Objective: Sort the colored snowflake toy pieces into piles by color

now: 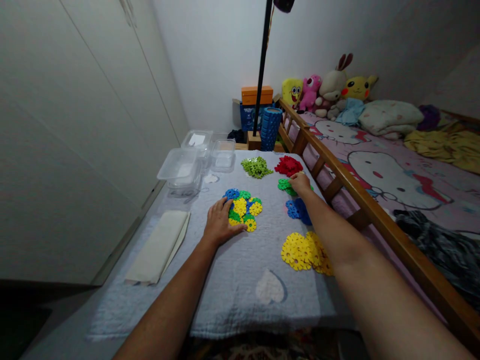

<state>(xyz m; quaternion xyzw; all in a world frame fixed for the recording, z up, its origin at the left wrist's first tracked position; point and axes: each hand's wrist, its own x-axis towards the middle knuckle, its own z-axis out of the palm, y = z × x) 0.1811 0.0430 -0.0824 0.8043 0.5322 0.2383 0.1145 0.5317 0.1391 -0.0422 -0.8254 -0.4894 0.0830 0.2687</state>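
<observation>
My left hand (220, 220) rests around the near-left side of a mixed pile of notched plastic discs (240, 206) in blue, green and yellow. Its thumb and fingers are spread. Further right, my right hand (301, 184) reaches to the green notched discs (284, 184), fingers bunched together. What its fingertips pinch, if anything, is hidden. Just nearer lie blue notched discs (293, 209), partly covered by my right forearm. Yellow notched discs (298, 251) form a wider heap closer to me, and the same forearm hides part of it.
Light green pieces (256, 167) and red pieces (288, 165) lie at the table's far side. Clear plastic containers (183, 172) stand at the back left, with a folded beige cloth (159, 247) nearer. A wooden bed rail (337, 172) borders the right; a black pole (261, 75) rises behind.
</observation>
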